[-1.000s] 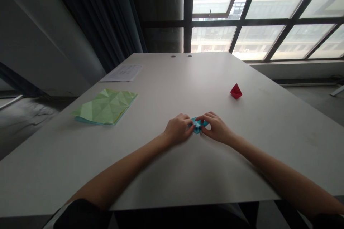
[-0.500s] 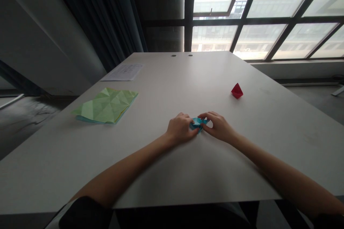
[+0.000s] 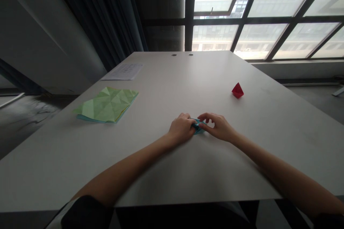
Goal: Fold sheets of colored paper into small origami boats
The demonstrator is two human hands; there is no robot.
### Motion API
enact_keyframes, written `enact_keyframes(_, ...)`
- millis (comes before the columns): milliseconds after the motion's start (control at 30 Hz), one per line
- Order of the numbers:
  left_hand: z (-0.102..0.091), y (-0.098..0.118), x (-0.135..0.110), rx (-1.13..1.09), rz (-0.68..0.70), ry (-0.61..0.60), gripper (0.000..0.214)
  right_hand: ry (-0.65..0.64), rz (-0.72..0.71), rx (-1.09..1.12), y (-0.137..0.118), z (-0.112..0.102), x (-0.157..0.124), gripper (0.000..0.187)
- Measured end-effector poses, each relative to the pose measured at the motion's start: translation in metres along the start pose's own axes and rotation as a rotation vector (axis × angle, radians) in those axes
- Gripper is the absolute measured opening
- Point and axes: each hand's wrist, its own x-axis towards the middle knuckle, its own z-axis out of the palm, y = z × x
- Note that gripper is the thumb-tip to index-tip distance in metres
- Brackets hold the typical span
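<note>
A small piece of folded blue paper point(image 3: 199, 130) lies between both hands, low over the table, partly hidden by fingers. My left hand point(image 3: 182, 128) is closed around its left side, the thumb and fingers pressing the edge. From the right, my right hand point(image 3: 218, 127) pinches the paper's upper right part with thumb and fingertips, the hand arched. Beyond it, to the right, a small red folded-paper shape point(image 3: 238, 91) stands on the table and is touched by neither hand.
On the left of the white table point(image 3: 166, 89) lies a stack of creased paper sheets point(image 3: 109, 104), light green on top, blue beneath. Behind it is a white printed sheet point(image 3: 125, 72). A dark curtain point(image 3: 107, 18) and large windows point(image 3: 215, 35) stand past the far edge.
The blue paper has been turned or bent a little between the fingers and now shows a different side. My right fingers have shifted slightly on it; the left hand has barely moved.
</note>
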Motion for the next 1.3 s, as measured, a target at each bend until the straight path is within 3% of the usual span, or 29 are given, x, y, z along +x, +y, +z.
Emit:
enact_keyframes(200,-0.002,-0.002,0.002,-0.12,-0.039,0.046,0.02,0.022,0.001,-0.042,0.007,-0.005,0.001,0.017)
enact_keyframes(467,0.0,0.0,0.002,-0.309,-0.046,0.155,0.022,0.011,0.004,-0.02,0.003,-0.006,0.0,0.022)
enact_keyframes(667,-0.002,0.002,0.003,-0.324,-0.012,0.127,0.019,-0.122,0.053,-0.045,0.0,-0.01,0.0,0.013)
enact_keyframes(867,-0.005,0.005,0.002,-0.393,0.09,0.099,0.023,-0.112,0.042,-0.086,-0.002,-0.015,-0.001,0.015)
enact_keyframes(1067,0.0,-0.002,0.006,-0.825,0.023,0.102,0.056,-0.061,0.035,-0.115,0.0,-0.016,-0.001,0.018)
enact_keyframes(1200,0.004,-0.009,0.011,-1.164,-0.085,0.036,0.052,-0.039,0.037,-0.121,0.002,-0.016,-0.001,0.023)
enact_keyframes(1300,0.005,-0.011,0.012,-1.242,-0.131,-0.004,0.042,-0.064,0.012,-0.137,0.001,-0.016,-0.002,0.017)
